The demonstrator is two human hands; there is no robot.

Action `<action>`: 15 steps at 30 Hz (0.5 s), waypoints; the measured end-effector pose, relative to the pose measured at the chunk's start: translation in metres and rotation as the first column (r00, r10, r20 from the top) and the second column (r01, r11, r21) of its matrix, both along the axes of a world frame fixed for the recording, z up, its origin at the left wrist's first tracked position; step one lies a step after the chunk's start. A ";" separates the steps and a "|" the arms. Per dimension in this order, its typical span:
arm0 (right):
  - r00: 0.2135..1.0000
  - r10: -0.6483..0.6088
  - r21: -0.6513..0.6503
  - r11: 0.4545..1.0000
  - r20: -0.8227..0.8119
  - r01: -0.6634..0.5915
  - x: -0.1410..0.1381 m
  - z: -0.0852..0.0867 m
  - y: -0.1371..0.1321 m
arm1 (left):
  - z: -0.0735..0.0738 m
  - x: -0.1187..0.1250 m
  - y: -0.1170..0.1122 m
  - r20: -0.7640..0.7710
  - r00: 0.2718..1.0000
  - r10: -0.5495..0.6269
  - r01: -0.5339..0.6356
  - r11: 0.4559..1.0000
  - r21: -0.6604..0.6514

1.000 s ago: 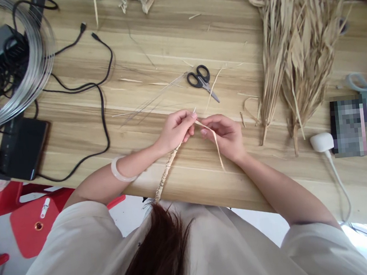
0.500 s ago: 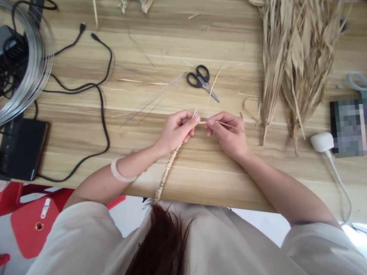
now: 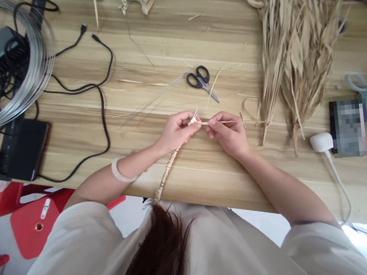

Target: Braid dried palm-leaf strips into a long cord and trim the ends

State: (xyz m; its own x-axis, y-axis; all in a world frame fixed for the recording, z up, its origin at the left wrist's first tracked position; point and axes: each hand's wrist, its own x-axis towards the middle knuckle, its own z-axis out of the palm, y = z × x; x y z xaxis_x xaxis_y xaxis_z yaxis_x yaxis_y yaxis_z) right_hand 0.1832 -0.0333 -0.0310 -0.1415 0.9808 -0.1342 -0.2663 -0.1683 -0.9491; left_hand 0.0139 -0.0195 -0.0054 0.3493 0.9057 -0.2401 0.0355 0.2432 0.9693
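My left hand (image 3: 178, 131) is closed around the upper end of a braided straw cord (image 3: 167, 170) that runs down over the wooden table's (image 3: 162, 48) front edge. My right hand (image 3: 230, 134) pinches a thin dried straw strip (image 3: 234, 121) that leads from the cord's tip out to the right, pulled almost level. The two hands sit close together, fingertips nearly touching. A pale bangle is on my left wrist.
Black scissors (image 3: 201, 80) lie just beyond the hands. A big bundle of dried leaves (image 3: 294, 44) lies at the right. A wire coil (image 3: 38, 60), black cables and boxes (image 3: 22, 146) fill the left. A white plug (image 3: 322, 142) and a blurred phone (image 3: 348, 127) sit far right.
The straw strip hung down in a loop from my right hand; my right hand has since turned and pulled it out taut to the right. My left hand has stayed in place.
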 end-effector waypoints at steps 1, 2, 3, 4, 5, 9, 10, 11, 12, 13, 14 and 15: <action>1.000 0.006 0.002 1.000 0.009 -0.006 0.000 0.000 0.000 | 0.000 0.000 0.000 0.010 1.000 0.002 -0.002 1.000 -0.001; 1.000 0.012 0.005 1.000 0.018 -0.012 0.000 0.000 0.000 | 0.000 0.000 0.000 0.019 1.000 0.003 -0.003 1.000 0.000; 1.000 0.017 0.008 1.000 0.025 -0.017 0.001 0.000 0.000 | 0.000 -0.001 0.000 0.026 1.000 0.004 -0.004 1.000 0.003; 0.999 0.020 0.012 1.000 0.031 -0.020 0.001 -0.001 0.000 | 0.000 -0.001 0.000 0.031 1.000 0.003 -0.003 1.000 0.007; 0.999 0.022 0.014 1.000 0.034 -0.023 0.001 -0.001 0.000 | -0.001 -0.001 0.000 0.033 0.999 0.000 0.000 1.000 0.010; 0.999 0.030 0.009 1.000 0.043 -0.030 0.002 0.000 0.000 | -0.001 -0.002 0.000 0.030 1.000 -0.009 0.009 1.000 0.003; 0.999 0.029 0.004 1.000 0.042 -0.029 0.001 0.000 0.000 | -0.001 -0.001 0.000 0.033 0.999 -0.004 0.004 1.000 -0.002; 0.999 0.024 -0.002 1.000 0.036 -0.023 0.001 0.000 0.000 | -0.001 -0.001 0.000 0.039 0.999 0.004 -0.004 1.000 -0.009; 1.000 0.015 -0.007 1.000 0.027 -0.015 0.001 0.001 0.001 | -0.001 -0.001 0.000 0.047 0.999 0.013 -0.013 1.000 -0.017; 1.000 0.006 -0.011 1.000 0.015 -0.006 0.000 0.001 0.001 | -0.001 0.000 0.000 0.055 0.998 0.023 -0.022 0.999 -0.027; 1.000 -0.003 -0.015 1.000 0.006 0.003 0.000 0.001 0.001 | -0.001 0.000 0.000 0.064 0.997 0.034 -0.031 0.999 -0.036; 1.000 -0.011 -0.019 1.000 -0.001 0.011 -0.001 0.002 0.001 | -0.001 0.001 0.000 0.070 0.997 0.043 -0.040 0.998 -0.045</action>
State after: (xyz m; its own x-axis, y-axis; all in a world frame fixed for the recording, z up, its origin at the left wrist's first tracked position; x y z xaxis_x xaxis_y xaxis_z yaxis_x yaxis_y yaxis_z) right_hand 0.1827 -0.0323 -0.0292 -0.1311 0.9796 -0.1524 -0.2689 -0.1831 -0.9456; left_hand 0.0146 -0.0192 -0.0068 0.3293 0.9092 -0.2550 -0.0444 0.2847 0.9576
